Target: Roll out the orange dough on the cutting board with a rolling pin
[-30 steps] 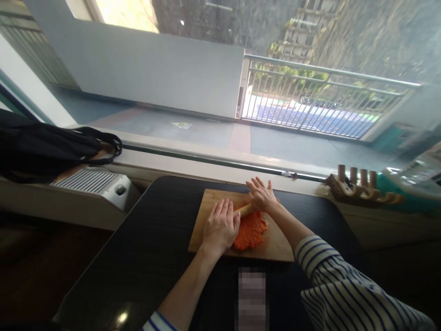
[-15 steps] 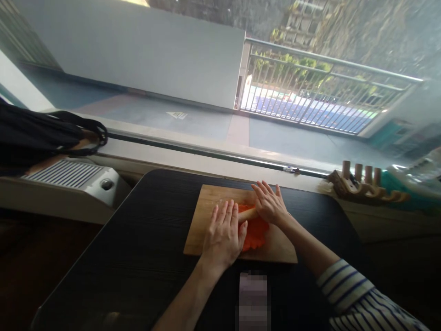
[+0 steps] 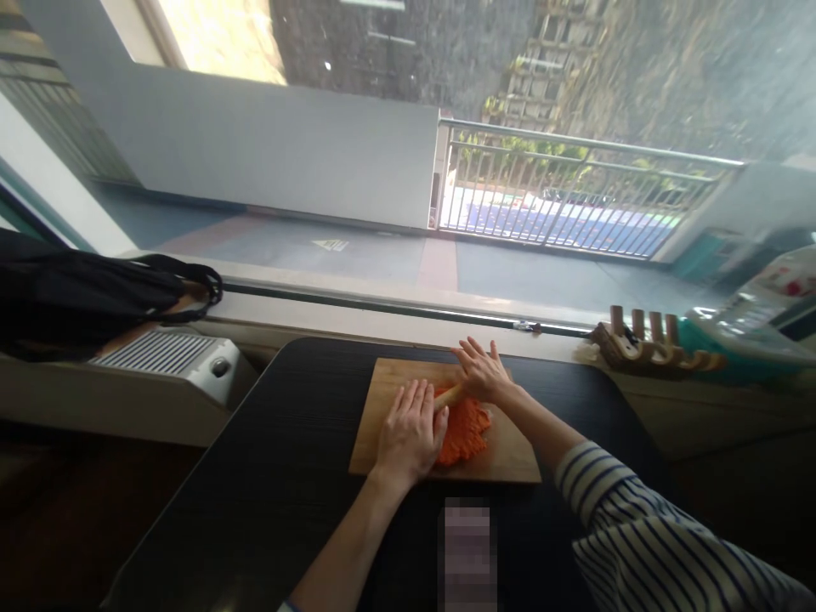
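Observation:
A flattened patch of orange dough (image 3: 464, 429) lies on a wooden cutting board (image 3: 382, 399) on the black table (image 3: 280, 476). A pale wooden rolling pin (image 3: 448, 396) lies across the dough's far edge. My left hand (image 3: 409, 433) rests flat on the pin's left end, fingers stretched out. At the pin's right end lies my right hand (image 3: 481, 372), fingers also spread and pressing down. Most of the pin is hidden under my palms.
A white radiator (image 3: 172, 357) and a black bag (image 3: 76, 289) sit at the left by the window sill. At the right on the sill stands a wooden rack with pegs (image 3: 643, 344). A blurred patch (image 3: 467, 552) covers something near the table's front edge.
Both hands have slid away from me with the rolling pin over the dough, after coming nearer half a second ago. The camera has tilted slightly.

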`<move>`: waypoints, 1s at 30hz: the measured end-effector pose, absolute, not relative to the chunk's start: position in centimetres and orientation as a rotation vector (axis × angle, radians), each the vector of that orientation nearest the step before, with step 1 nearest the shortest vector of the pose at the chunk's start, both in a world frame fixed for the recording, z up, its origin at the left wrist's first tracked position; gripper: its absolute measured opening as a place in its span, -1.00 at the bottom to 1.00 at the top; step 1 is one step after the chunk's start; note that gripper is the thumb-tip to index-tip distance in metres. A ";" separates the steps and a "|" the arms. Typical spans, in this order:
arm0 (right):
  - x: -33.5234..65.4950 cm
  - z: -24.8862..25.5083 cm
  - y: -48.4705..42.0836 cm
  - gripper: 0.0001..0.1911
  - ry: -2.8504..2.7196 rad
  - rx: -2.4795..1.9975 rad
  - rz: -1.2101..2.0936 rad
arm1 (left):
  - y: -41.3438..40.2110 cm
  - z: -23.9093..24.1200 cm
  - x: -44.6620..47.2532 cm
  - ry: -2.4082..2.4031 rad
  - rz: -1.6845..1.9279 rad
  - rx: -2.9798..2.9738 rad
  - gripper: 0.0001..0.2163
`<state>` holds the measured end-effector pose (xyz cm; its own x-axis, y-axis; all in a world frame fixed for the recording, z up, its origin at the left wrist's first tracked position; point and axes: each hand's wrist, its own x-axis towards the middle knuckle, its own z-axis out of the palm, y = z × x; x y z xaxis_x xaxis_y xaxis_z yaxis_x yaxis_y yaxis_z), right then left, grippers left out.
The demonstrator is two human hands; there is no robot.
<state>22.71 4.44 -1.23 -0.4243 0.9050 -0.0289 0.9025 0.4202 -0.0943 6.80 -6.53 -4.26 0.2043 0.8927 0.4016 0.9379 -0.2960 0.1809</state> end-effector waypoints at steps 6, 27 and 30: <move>25.0 -2.3 0.3 -0.46 -2.611 -1.652 0.042 | -8.8 -4.1 7.2 -1.669 -0.763 -2.483 -0.57; 21.5 -1.0 6.0 -0.42 -2.603 -1.686 0.277 | -5.6 -4.2 6.1 -1.774 -0.635 -2.345 -0.55; 23.4 -1.6 3.3 -0.41 -2.636 -1.695 0.225 | -7.6 -4.2 6.8 -1.703 -0.680 -2.386 -0.54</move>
